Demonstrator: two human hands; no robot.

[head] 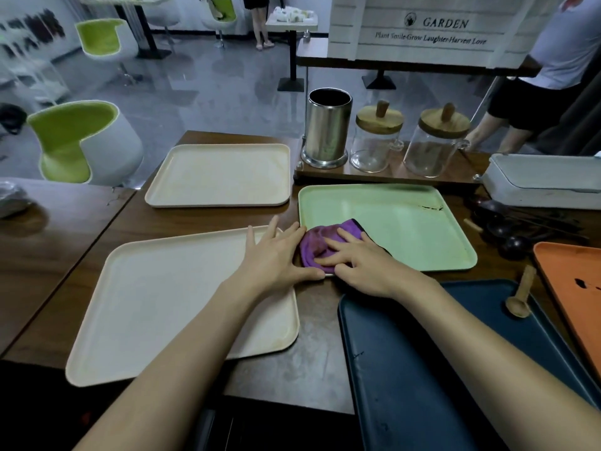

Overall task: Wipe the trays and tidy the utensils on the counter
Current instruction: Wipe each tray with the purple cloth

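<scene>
Purple cloth on green tray, right grip pressing it flat-fingered, left grip spread flat alongside

Both bare forearms reach forward, converging; the left hand lies flat, fingers spread (thumb stretched rightward), beside the right hand, palm down.

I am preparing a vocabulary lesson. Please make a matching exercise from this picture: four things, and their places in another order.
1 purple cloth
2 wooden spoon
3 metal canister
4 dark stain

A on the dark blue tray
B under the right hand
C far right of the green tray
D beside the glass jars

Pairs: 1-B, 2-A, 3-D, 4-C
</scene>
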